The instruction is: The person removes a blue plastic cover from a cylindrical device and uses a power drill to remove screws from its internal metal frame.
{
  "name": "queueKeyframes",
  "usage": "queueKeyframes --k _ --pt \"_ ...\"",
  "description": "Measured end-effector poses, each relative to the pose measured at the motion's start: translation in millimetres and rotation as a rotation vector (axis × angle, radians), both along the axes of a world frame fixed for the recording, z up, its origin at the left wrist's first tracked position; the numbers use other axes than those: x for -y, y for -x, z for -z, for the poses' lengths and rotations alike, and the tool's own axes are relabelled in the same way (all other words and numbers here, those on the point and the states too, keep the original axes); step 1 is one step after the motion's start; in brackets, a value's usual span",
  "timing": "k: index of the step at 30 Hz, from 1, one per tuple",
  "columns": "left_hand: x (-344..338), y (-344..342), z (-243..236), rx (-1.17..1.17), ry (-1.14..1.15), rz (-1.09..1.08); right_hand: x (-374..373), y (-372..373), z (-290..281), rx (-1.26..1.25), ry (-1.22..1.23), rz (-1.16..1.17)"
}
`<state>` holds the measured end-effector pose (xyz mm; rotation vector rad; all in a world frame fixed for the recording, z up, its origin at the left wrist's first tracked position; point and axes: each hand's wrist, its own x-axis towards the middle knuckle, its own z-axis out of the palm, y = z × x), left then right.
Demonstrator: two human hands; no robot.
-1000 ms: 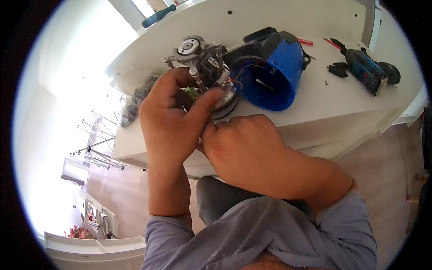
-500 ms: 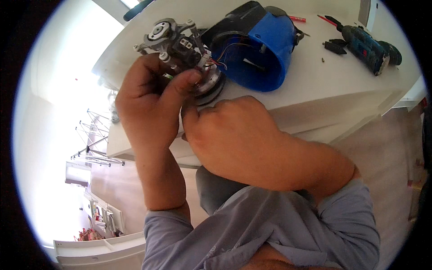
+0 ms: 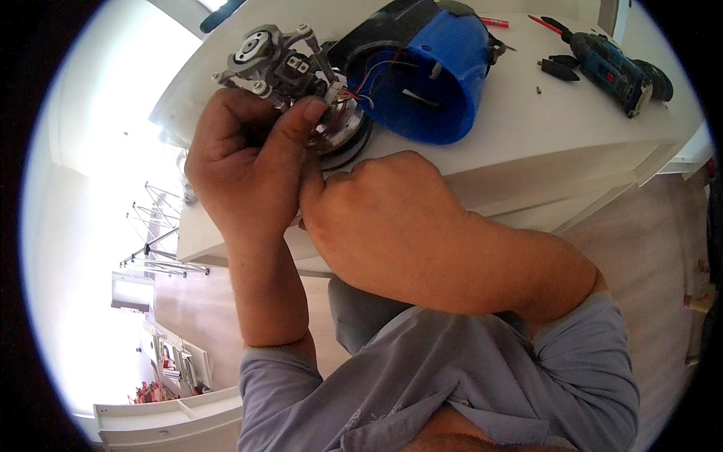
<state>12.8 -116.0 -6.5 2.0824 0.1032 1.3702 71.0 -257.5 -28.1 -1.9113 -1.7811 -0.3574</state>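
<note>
My left hand (image 3: 245, 162) is wrapped round a metal motor assembly (image 3: 297, 66), thumb pressed on its side. The assembly has a round hub on top, short posts with pale tips and a dark-rimmed disc at its base. Thin coloured wires (image 3: 364, 84) run from it towards an open blue plastic housing (image 3: 465, 64) with a black part, lying on its side just to the right. My right hand (image 3: 384, 215) is closed, knuckles up, at the near lower side of the assembly. Its fingertips are hidden, so what they hold cannot be seen.
A white table (image 3: 520, 124) carries all this, its front edge close to my forearms. At the right lie a blue-green power tool (image 3: 608, 71), a black clip-like piece (image 3: 559, 69), a tiny screw-like part (image 3: 538, 90) and a red pencil-like stick (image 3: 495, 22).
Everything on the table, and both hands, sits slightly higher and further left in the picture. The left hand's grip on the motor assembly and the right hand's curled pose look the same.
</note>
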Motion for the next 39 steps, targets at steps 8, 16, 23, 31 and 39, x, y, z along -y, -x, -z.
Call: queueKeyframes --k 8,16,23,31,39 --pt "4.5 6.6 -1.8 -0.071 -0.068 -0.137 0.3 -1.9 2.9 -0.015 -0.015 -0.021" --pt "4.3 12.4 -4.6 -0.097 -0.035 -0.023 1.9 0.2 -1.1 0.015 -0.006 0.008" --pt "-2.3 13.6 -1.6 -0.119 -0.033 -0.057 0.1 1.4 -3.5 0.025 0.002 0.039" --pt "-7.5 27.7 -1.8 -0.161 0.005 -0.064 0.3 4.3 -7.3 0.046 0.025 0.096" --pt "-75.1 36.4 -71.8 -0.353 -0.118 0.069 1.2 11.0 -15.8 0.059 0.159 0.162"
